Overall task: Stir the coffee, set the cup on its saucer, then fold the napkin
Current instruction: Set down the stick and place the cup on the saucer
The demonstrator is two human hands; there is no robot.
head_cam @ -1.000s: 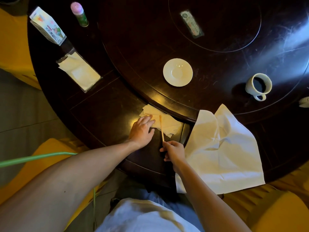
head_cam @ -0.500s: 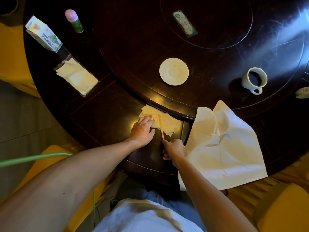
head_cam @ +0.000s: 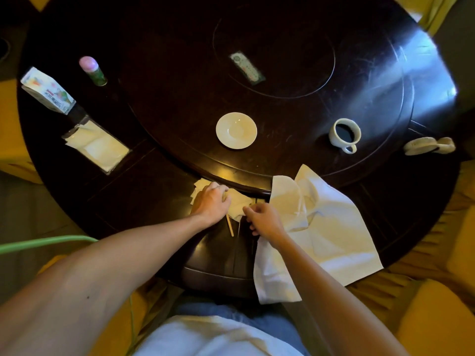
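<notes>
A white cup of black coffee (head_cam: pixel 345 133) stands on the table at the right, apart from the empty white saucer (head_cam: pixel 236 130) at the centre. The large white cloth napkin (head_cam: pixel 321 227) lies crumpled and unfolded over the near table edge. My left hand (head_cam: pixel 212 202) rests curled on a small pile of paper tissues (head_cam: pixel 239 201), and the wooden stir stick (head_cam: pixel 230 226) runs under its fingers. My right hand (head_cam: pixel 264 219) is beside it with curled fingertips at the tissue's edge; its grip is hidden.
On the dark round table (head_cam: pixel 295 47), a tissue holder (head_cam: pixel 96 146), a printed carton (head_cam: pixel 47 89) and a pink-capped bottle (head_cam: pixel 92 70) sit at the left. A label card (head_cam: pixel 246 68) lies mid-table and a pale object (head_cam: pixel 428 145) at the right rim. Yellow seats surround it.
My right hand has let go of the stir stick, which now lies slanted under my left hand. The left hand has curled over the tissues. The view shifted slightly.
</notes>
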